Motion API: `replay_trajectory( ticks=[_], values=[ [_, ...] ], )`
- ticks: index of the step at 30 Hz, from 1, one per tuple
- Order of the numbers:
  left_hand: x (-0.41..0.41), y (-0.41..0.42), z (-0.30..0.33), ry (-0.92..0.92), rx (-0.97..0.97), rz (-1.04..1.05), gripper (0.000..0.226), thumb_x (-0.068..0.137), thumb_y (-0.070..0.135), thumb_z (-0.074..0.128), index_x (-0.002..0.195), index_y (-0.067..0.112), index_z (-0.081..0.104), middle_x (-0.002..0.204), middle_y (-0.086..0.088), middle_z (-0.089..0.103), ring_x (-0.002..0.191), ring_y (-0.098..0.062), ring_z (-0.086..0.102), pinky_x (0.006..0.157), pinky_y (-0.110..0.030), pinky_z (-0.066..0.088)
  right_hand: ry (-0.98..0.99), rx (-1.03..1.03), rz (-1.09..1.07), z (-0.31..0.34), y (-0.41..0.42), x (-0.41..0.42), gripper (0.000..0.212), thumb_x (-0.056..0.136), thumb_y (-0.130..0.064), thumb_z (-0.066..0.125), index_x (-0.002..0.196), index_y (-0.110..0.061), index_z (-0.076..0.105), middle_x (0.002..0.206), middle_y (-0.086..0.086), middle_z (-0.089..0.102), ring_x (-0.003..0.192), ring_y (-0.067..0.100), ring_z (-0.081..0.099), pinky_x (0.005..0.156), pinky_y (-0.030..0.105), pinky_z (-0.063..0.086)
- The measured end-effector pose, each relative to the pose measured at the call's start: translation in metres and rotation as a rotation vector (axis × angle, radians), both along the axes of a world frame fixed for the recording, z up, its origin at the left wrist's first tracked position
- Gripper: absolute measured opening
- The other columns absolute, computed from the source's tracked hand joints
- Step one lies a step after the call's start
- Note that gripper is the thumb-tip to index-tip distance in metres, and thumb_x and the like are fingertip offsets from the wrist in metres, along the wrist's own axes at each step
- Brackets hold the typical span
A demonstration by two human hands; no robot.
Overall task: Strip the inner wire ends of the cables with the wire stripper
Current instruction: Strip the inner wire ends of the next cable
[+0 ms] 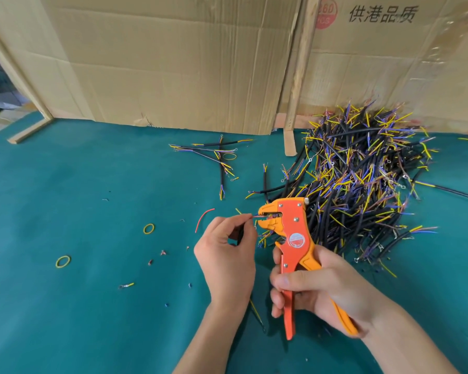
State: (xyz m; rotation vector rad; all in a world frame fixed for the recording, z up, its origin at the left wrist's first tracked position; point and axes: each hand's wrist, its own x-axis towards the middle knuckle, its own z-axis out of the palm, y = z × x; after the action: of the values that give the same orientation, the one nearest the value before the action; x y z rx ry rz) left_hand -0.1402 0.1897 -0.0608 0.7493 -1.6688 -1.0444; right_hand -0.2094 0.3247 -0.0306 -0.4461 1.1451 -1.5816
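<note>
Over the green bench (79,184), the left hand (227,255) pinches a cable (239,233), feeding its inner wire end into the wire stripper (289,238) grasped by the right hand (316,287), beside the waiting cable pile (362,179).

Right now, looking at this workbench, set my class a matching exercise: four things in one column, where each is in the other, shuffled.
Things:
1. wire stripper
2. big cable pile
3. red wire scrap
4. small cable group

Places:
A. near the cardboard, middle
B. gripped in the right hand
C. loose, just beyond the left hand
D. right side of the mat

Pairs: 1-B, 2-D, 3-C, 4-A
</note>
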Motion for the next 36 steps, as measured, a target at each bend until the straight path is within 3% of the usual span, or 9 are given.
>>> replay_trajectory(
  ticks=[8,14,19,25,29,36],
  values=[
    [-0.001,0.003,0.001,-0.071,-0.123,0.030,0.020,0.079,-0.003,0.077,0.079,0.017,0.079,0.067,0.008,0.063,0.067,-0.009,0.060,0.064,-0.008,0.040,0.057,0.036,-0.014,-0.002,-0.001,0.001,0.046,0.065,-0.006,0.085,0.101,-0.002,0.056,0.072,0.020,0.049,0.060,0.034,0.055,0.060,0.047,0.054],
    [-0.001,0.003,0.000,-0.108,-0.172,0.037,0.019,0.079,-0.001,0.078,0.080,0.018,0.079,0.067,0.008,0.062,0.065,-0.010,0.058,0.062,-0.018,0.043,0.083,0.035,-0.004,-0.004,-0.004,0.003,0.024,0.078,-0.014,0.081,0.076,-0.011,0.058,0.065,0.013,0.042,0.051,0.026,0.046,0.051,0.037,0.047],
    [-0.002,0.003,-0.001,-0.110,-0.203,0.019,0.016,0.080,0.000,0.078,0.081,0.017,0.080,0.067,0.007,0.062,0.064,-0.010,0.057,0.061,-0.013,0.041,0.084,0.032,-0.108,-0.007,-0.006,0.005,0.035,0.079,-0.022,0.081,0.067,-0.013,0.049,0.056,0.007,0.034,0.038,0.019,0.033,0.041,0.025,0.035],
    [-0.001,0.000,-0.002,-0.097,-0.169,0.026,0.017,0.080,0.000,0.079,0.081,0.017,0.080,0.069,0.007,0.065,0.064,-0.010,0.059,0.063,-0.017,0.045,0.037,-0.022,-0.043,-0.004,-0.002,-0.001,0.030,0.067,-0.009,0.086,0.089,-0.008,0.066,0.073,0.022,0.054,0.059,0.033,0.055,0.057,0.044,0.052],
    [-0.001,-0.001,0.000,-0.086,-0.139,0.059,0.018,0.078,-0.002,0.078,0.078,0.016,0.078,0.068,0.008,0.065,0.068,-0.006,0.059,0.066,-0.007,0.040,0.021,-0.031,-0.035,-0.001,0.004,-0.008,0.046,0.065,-0.002,0.084,0.105,-0.002,0.062,0.087,0.030,0.060,0.071,0.040,0.060,0.068,0.051,0.055],
    [0.000,-0.003,-0.002,-0.092,-0.150,0.062,0.018,0.077,-0.002,0.078,0.076,0.016,0.077,0.067,0.008,0.063,0.066,-0.007,0.058,0.065,-0.007,0.040,0.035,0.000,0.021,-0.002,0.004,-0.005,0.053,0.067,0.002,0.080,0.113,0.002,0.055,0.089,0.031,0.061,0.074,0.042,0.061,0.073,0.054,0.056]
  ],
)
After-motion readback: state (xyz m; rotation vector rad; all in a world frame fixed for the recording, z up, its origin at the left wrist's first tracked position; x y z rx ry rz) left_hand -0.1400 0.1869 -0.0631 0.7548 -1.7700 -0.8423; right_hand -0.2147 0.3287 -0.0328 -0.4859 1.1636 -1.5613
